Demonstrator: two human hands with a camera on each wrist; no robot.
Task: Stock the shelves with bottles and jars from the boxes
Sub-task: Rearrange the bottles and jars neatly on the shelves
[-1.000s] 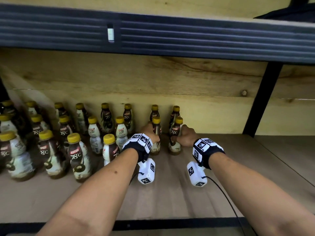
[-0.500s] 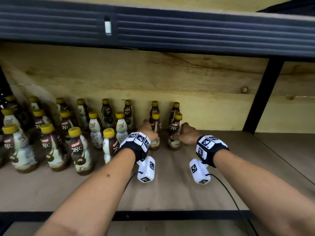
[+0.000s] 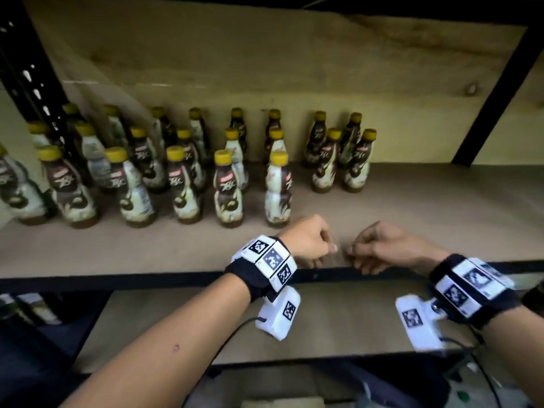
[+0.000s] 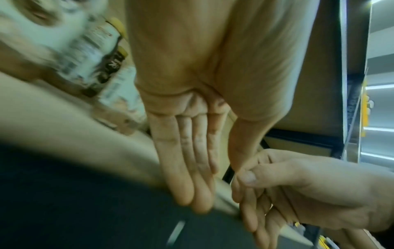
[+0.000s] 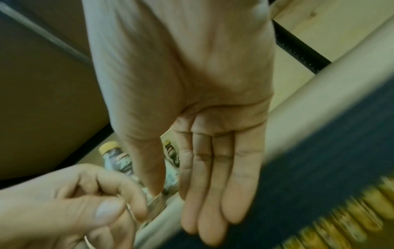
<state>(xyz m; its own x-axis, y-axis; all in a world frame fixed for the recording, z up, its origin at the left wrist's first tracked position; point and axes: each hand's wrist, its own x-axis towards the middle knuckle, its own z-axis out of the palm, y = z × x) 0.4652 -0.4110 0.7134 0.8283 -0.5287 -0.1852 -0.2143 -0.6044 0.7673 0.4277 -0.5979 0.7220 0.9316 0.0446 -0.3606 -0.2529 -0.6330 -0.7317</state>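
Several brown-and-white drink bottles with yellow caps (image 3: pixel 225 189) stand in rows on the wooden shelf (image 3: pixel 426 207). The rightmost front pair (image 3: pixel 323 164) (image 3: pixel 357 161) stands free. My left hand (image 3: pixel 323 254) and right hand (image 3: pixel 357 257) hover side by side at the shelf's front edge, well in front of the bottles. In the left wrist view the left hand's fingers (image 4: pixel 187 168) lie straight and together. The right wrist view shows the right hand's fingers (image 5: pixel 213 185) straight too. I make out nothing in either hand. The thumbs nearly meet.
A black upright post (image 3: pixel 494 83) bounds the shelf bay on the right, another (image 3: pixel 35 83) on the left. Bare board lies right of the bottles. A lower shelf (image 3: pixel 338 319) shows beneath my wrists. Blurred yellow caps (image 5: pixel 341 224) appear below the right hand.
Both hands let go of the two rightmost front bottles and drew back to the shelf's front edge. Those bottles stay standing. My view has dropped lower.
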